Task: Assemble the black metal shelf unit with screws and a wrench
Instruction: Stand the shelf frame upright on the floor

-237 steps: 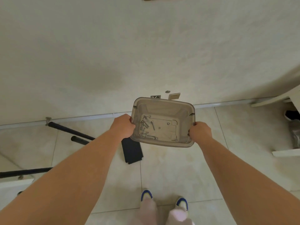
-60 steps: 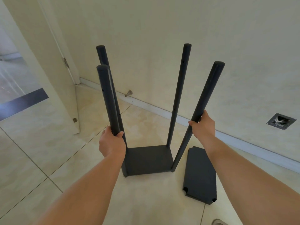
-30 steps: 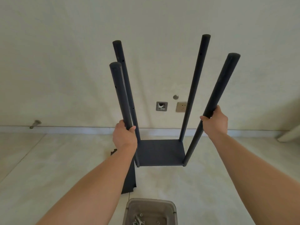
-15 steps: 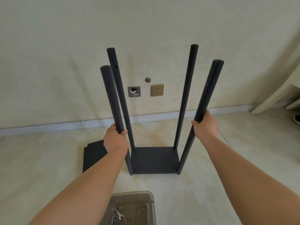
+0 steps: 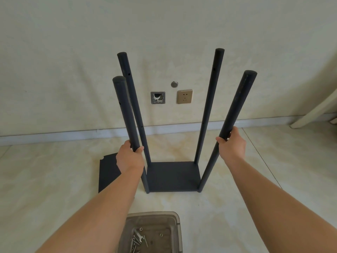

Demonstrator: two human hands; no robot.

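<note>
Standing upright on the tiled floor [image 5: 255,207] close to the wall [image 5: 73,52] is the half-built shelf unit [image 5: 173,177]: one black panel at the bottom with four posts rising from its corners, their tops splaying a little apart. The left hand [image 5: 129,158] is wrapped around the near left post [image 5: 125,114] about halfway up, and the right hand [image 5: 231,145] is wrapped around the near right post [image 5: 235,114] at a similar height. A spare shelf panel [image 5: 107,172] lies flat on the floor just left of the frame, partly hidden by the left forearm. Nearer the person sits a translucent bin [image 5: 175,227] holding loose screws [image 5: 135,242] and a small wrench [image 5: 138,237]. With only the bottom panel tying the posts together, the frame probably has little stiffness higher up; letting go of both posts at once, or pulling them unevenly, could rack it sideways or tip it toward the wall. I would also judge that the splayed tops may resist the next panel sliding down, and forcing it could strain the lower joints. The bin sits close to the feet and could be kicked, scattering the fasteners.
</note>
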